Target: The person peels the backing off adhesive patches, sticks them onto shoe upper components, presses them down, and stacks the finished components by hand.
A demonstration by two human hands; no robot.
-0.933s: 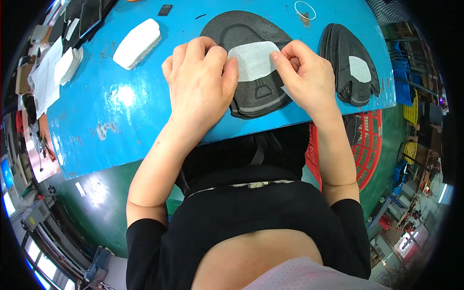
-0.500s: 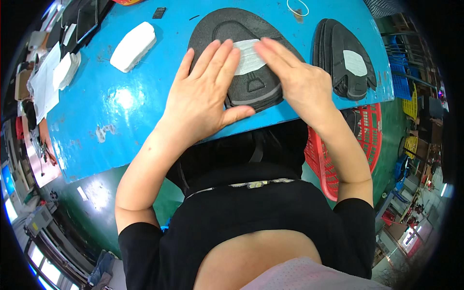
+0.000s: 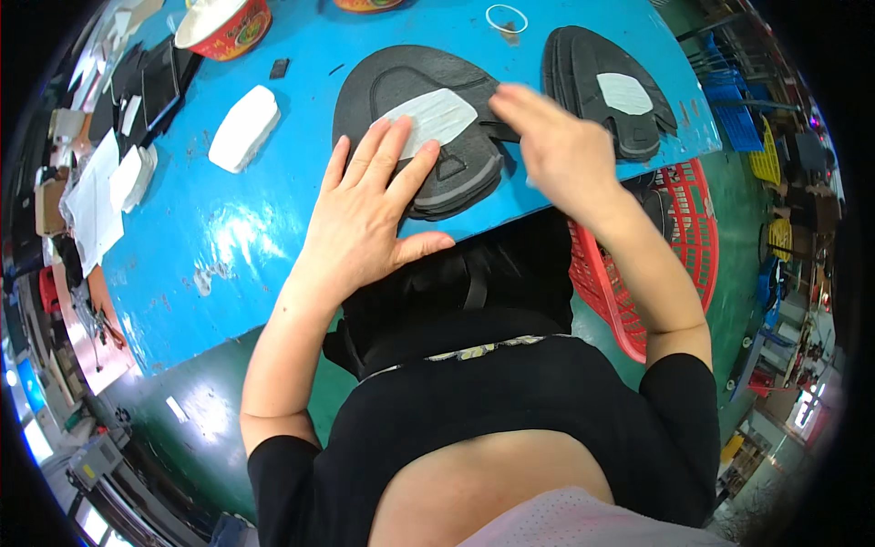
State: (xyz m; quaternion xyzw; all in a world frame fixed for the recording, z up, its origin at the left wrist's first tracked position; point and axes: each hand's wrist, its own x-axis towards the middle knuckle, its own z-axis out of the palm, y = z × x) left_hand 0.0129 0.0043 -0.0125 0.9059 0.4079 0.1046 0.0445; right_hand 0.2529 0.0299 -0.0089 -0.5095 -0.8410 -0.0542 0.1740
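A stack of black, rounded foam pieces (image 3: 401, 77) lies on the blue table in front of me. On its top piece is a white patch (image 3: 442, 111) with slanted ends. My left hand (image 3: 365, 205) rests flat with fingers spread, its fingertips over the patch's lower left part and the thumb near the table's edge. At the stack's right side is my right hand (image 3: 570, 150), slightly blurred, its visible fingers stretched toward the stack and holding nothing that I can see. Beyond it lies a second black stack (image 3: 570, 68) with its own white patch (image 3: 624, 93).
White patches are piled (image 3: 244, 128) at left, with another white pile (image 3: 134, 178) beside papers (image 3: 96, 210). A red and white paper bowl (image 3: 228, 32) stands at the far left. Below the table's right edge is a red plastic basket (image 3: 629, 314). A white ring (image 3: 507, 18) lies at the back.
My right hand has come off the white patch and moved right to the stack's edge. My left hand still lies on the stack. The whole view has shifted somewhat.
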